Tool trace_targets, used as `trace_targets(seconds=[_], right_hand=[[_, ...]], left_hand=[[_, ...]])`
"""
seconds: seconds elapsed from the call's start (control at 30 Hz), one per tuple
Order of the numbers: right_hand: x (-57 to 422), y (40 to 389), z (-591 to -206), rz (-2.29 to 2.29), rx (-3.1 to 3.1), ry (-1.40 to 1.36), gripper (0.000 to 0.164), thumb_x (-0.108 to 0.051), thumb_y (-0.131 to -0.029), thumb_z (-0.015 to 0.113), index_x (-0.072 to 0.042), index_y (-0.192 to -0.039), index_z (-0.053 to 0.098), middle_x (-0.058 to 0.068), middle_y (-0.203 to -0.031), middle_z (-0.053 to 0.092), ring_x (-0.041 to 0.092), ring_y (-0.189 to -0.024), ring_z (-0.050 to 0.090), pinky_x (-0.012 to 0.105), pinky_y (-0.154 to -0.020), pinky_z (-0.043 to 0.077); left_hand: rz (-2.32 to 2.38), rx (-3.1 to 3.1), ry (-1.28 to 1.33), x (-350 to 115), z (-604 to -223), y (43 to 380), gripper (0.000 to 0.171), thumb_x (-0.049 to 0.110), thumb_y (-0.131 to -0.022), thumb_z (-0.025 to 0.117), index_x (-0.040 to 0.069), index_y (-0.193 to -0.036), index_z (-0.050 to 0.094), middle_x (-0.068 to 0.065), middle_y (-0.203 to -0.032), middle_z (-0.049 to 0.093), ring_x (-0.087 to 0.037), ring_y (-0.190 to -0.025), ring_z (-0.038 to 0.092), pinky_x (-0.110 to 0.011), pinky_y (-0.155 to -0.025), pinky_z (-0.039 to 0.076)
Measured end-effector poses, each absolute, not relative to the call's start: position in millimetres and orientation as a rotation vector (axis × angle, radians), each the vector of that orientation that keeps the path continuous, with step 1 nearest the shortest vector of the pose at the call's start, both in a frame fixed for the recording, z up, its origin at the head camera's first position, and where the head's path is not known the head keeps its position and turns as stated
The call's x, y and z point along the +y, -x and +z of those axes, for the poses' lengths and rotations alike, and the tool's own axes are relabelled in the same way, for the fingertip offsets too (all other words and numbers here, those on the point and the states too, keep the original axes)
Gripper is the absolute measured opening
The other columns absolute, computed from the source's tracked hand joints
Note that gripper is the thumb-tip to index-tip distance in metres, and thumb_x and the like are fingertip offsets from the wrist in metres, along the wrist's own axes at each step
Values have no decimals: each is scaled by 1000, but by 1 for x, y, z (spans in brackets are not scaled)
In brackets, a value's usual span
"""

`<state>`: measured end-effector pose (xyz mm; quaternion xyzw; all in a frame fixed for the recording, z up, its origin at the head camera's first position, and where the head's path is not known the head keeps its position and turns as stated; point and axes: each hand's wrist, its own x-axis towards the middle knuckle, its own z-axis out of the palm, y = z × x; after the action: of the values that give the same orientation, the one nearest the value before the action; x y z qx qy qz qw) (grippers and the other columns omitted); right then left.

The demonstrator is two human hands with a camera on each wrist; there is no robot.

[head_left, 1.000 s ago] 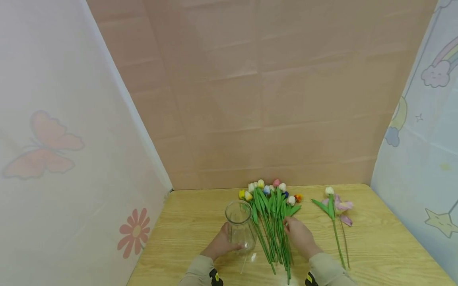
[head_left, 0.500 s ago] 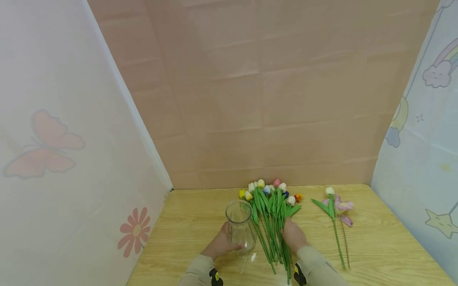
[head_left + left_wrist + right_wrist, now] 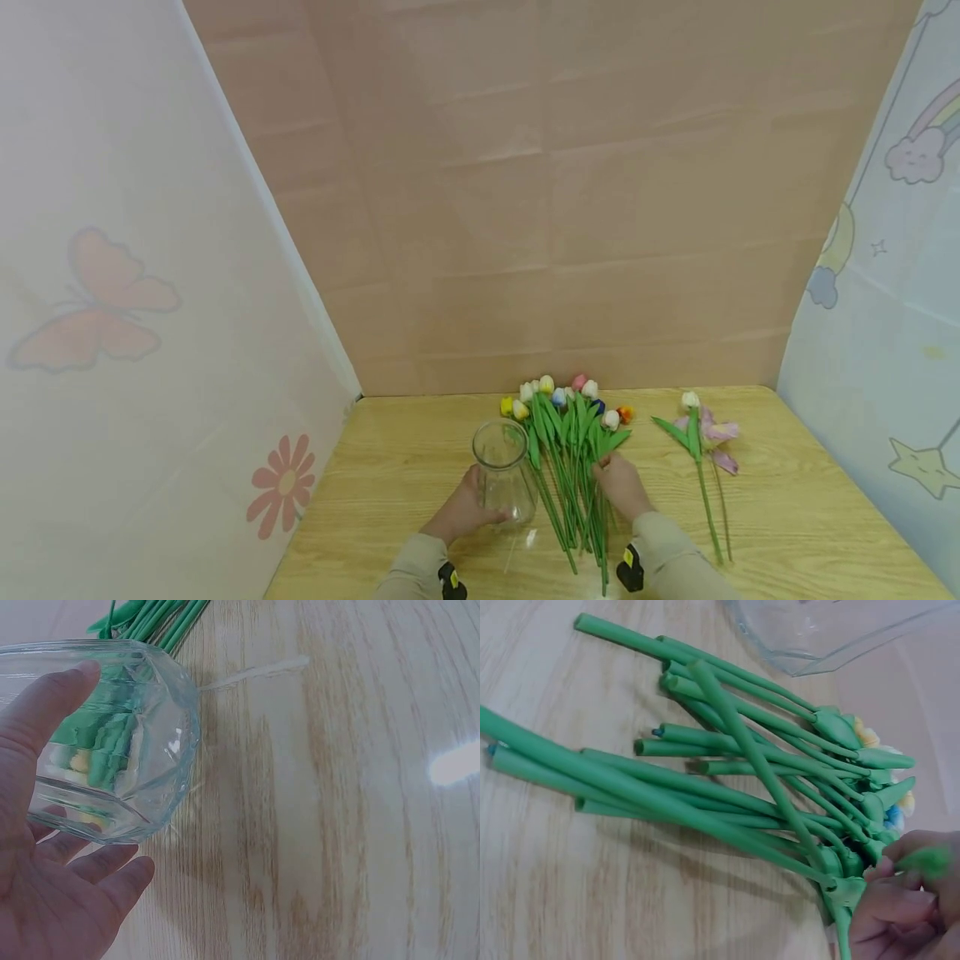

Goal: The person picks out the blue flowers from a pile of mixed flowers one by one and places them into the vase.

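Note:
My left hand (image 3: 463,508) grips a clear glass vase (image 3: 513,493) round its lower body. In the left wrist view the thumb lies along one side of the glass and the fingers reach round the other. A bunch of artificial tulips (image 3: 572,467) lies just right of the vase, heads to the back and green stems towards me. Over the right edge of this bunch is my right hand (image 3: 624,489). The right wrist view shows its thumb and fingers pinching a tulip (image 3: 846,891) near the leaf base; the flower head is hidden behind the hand.
Further right on the wooden table (image 3: 405,450) lie a white tulip (image 3: 691,402) and a pinkish-purple flower (image 3: 722,432), side by side. A brown backdrop (image 3: 540,208) closes off the back, with printed white cloths on both sides.
My right hand first moved in to the left over the stems, then shifted slightly back, fingers pinching a tulip. A few right-hand tulip heads shifted slightly. The left hand and vase stayed put.

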<state>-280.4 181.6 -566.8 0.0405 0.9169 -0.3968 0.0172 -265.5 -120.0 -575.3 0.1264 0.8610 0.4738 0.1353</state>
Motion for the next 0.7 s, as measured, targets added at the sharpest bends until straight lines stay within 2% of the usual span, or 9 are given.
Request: trace_targets(seconds=[0.23, 0.53, 0.7], right_hand=[[187, 278, -556, -1294, 2912, -131, 22, -13, -97, 52, 8, -101, 56, 8, -67, 58, 14, -51, 45, 29, -48, 39], [190, 270, -543, -1322, 2937, -93, 19, -13, -98, 52, 5, -103, 55, 12, -77, 64, 14, -55, 49, 29, -50, 40], [192, 267, -540, -1330, 2945, -88, 21, -15, -99, 50, 4, -107, 54, 13, -77, 63, 14, -52, 46, 27, -48, 38]], left_hand=[[1379, 2493, -375, -119, -572, 264, 103, 31, -79, 81, -2, -150, 15, -33, -150, 24, -50, -137, 30, -64, -106, 31], [1362, 2502, -385, -121, -574, 265, 103, 32, -80, 80, -2, -150, 14, -32, -151, 24, -49, -137, 30, -63, -107, 32], [1347, 2508, -383, -121, -575, 265, 104, 34, -80, 80, -2, -151, 13, -33, -151, 23, -49, -138, 30, -63, -107, 33]])
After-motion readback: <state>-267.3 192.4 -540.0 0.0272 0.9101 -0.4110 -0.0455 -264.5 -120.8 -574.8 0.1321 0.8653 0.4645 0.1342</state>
